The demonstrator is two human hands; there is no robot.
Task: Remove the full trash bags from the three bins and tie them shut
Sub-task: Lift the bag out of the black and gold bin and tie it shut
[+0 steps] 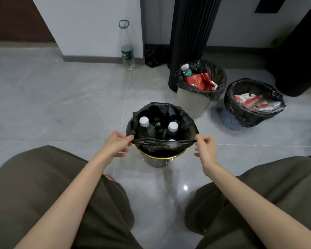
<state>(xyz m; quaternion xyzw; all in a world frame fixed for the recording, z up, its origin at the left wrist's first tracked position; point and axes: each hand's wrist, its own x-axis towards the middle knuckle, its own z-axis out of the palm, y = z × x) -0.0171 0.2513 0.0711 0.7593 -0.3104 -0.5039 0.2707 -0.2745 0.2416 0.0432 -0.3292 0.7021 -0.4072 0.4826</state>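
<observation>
Hands [117,143] [206,149] pinch bag [162,141] above grey tiles [61,105].

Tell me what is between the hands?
Head view: the edge of the black bag stretches from the left hand to the right hand, over the bin.

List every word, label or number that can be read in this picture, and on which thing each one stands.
No text reads clearly.
Tall bottle by the wall: green label, print blurred.
Bottle in the beige bin: green label, white signs too small.
Red packet in that bin: white mark, unreadable.
Wrappers in the blue bin: red print, blurred.
Bottles in the near bin: labels too dark.
</observation>
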